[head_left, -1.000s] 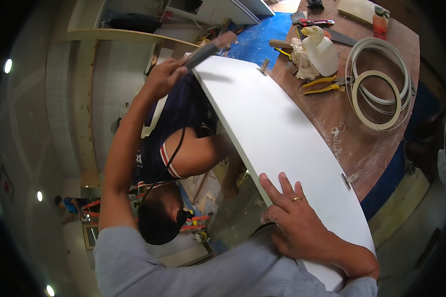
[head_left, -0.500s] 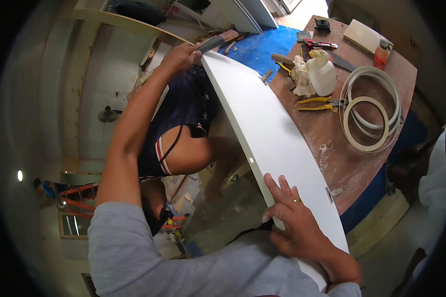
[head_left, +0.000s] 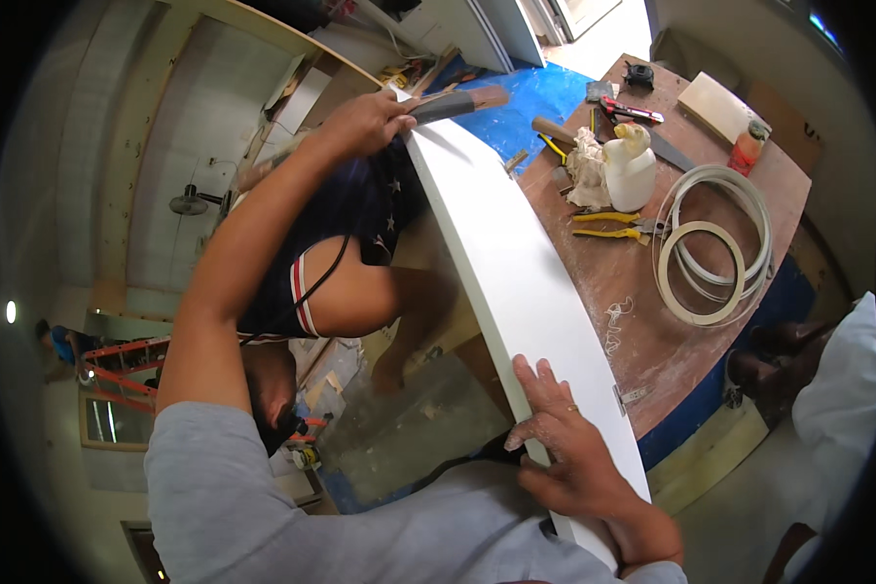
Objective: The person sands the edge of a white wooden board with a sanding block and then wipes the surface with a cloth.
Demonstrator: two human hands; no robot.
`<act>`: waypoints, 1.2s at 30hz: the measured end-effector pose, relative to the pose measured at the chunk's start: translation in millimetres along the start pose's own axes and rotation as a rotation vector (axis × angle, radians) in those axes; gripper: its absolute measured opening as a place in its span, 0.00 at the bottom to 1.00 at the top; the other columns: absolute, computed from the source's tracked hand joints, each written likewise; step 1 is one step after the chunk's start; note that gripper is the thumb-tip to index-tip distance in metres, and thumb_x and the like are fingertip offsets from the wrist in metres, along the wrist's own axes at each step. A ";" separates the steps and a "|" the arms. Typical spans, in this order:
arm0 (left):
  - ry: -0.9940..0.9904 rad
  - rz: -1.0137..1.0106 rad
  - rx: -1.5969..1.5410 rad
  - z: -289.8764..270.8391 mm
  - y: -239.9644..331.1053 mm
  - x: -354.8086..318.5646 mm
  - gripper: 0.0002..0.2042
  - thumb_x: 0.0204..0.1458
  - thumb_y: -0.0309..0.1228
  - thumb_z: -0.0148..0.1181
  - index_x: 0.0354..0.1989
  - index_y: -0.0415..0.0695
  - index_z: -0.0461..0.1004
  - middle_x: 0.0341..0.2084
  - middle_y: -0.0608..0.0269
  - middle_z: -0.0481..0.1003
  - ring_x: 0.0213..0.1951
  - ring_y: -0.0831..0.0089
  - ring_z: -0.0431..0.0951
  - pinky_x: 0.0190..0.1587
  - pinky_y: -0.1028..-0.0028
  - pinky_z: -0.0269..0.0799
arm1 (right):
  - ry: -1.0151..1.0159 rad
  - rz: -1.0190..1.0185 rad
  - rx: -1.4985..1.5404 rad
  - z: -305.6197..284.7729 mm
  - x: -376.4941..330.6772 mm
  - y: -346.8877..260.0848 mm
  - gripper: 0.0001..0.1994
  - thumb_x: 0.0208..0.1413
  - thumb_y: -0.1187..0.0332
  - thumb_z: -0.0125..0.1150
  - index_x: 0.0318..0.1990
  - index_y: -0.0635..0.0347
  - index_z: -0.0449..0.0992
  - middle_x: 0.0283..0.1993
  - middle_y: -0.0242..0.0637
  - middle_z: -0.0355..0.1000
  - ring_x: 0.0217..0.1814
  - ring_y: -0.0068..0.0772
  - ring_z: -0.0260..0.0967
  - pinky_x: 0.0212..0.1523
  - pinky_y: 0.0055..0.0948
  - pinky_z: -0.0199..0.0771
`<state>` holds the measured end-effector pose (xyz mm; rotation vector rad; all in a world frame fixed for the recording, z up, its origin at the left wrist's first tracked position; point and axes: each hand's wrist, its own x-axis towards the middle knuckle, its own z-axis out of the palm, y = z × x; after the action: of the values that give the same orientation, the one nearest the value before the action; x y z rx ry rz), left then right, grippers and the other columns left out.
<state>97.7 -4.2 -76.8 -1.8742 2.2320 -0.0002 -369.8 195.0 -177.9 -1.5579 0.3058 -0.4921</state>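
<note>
A long white panel (head_left: 501,258) runs from upper centre to lower right. At its far end, my left hand (head_left: 365,124) is closed round a wooden stick wrapped in dark grey (head_left: 448,104), possibly sandpaper; the stick lies across the panel's end. My right hand (head_left: 579,443) rests on the near part of the panel, fingers stretched over the white face and thumb by the left edge. Metal hinges (head_left: 633,395) sit along the panel's right edge.
Left of the panel, another person in a dark sleeveless top (head_left: 297,277) bends close. A brown worktable (head_left: 594,277) carries a white bottle (head_left: 630,175), yellow-handled pliers (head_left: 608,224), edging coils (head_left: 701,311), a red knife (head_left: 633,110) and a tape measure (head_left: 638,74). An orange ladder (head_left: 122,370) stands far left.
The wrapped stick has swung clockwise, nearer level, and its wooden end reaches farther right. My right hand keeps its place on the panel. The whole view has shifted slightly.
</note>
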 end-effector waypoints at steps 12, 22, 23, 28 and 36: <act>-0.226 0.020 -0.007 -62.2 84.9 -69.5 0.22 0.65 0.36 0.62 0.67 0.50 0.76 0.37 0.54 0.73 0.39 0.56 0.78 0.45 0.60 0.72 | 0.052 0.006 -0.034 4.8 1.2 4.8 0.17 0.48 0.80 0.66 0.45 0.53 0.71 0.86 0.51 0.40 0.85 0.79 0.31 0.78 0.75 0.36; -0.154 0.085 0.203 -31.3 -9.2 -20.1 0.19 0.64 0.42 0.62 0.60 0.49 0.82 0.36 0.48 0.78 0.41 0.47 0.79 0.47 0.54 0.73 | 0.008 -0.027 -0.025 10.7 0.7 7.9 0.17 0.49 0.80 0.66 0.45 0.54 0.71 0.86 0.52 0.41 0.83 0.85 0.32 0.75 0.81 0.38; -0.238 0.053 0.132 -46.8 26.2 -33.1 0.19 0.64 0.42 0.63 0.60 0.50 0.82 0.34 0.50 0.77 0.39 0.50 0.78 0.45 0.56 0.73 | 0.009 -0.017 -0.026 9.1 3.3 8.4 0.17 0.49 0.80 0.66 0.45 0.54 0.71 0.86 0.52 0.41 0.83 0.85 0.32 0.75 0.82 0.38; -0.357 -0.018 0.039 -71.4 101.2 -62.0 0.20 0.64 0.41 0.64 0.63 0.52 0.80 0.36 0.53 0.76 0.41 0.54 0.79 0.46 0.58 0.73 | 0.007 0.008 -0.053 8.9 5.0 6.7 0.17 0.50 0.79 0.66 0.46 0.54 0.70 0.85 0.53 0.41 0.82 0.88 0.32 0.74 0.83 0.38; -0.185 -0.165 0.215 -8.4 -69.2 -3.6 0.22 0.66 0.41 0.59 0.63 0.44 0.79 0.45 0.45 0.79 0.48 0.47 0.80 0.51 0.57 0.74 | -0.067 -0.012 -0.057 18.7 1.3 8.0 0.18 0.51 0.77 0.66 0.48 0.53 0.70 0.86 0.52 0.40 0.82 0.87 0.31 0.74 0.83 0.37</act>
<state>164.1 -14.6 -57.9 -1.8531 1.8719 -0.0873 -358.7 210.3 -185.7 -1.6286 0.2611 -0.4426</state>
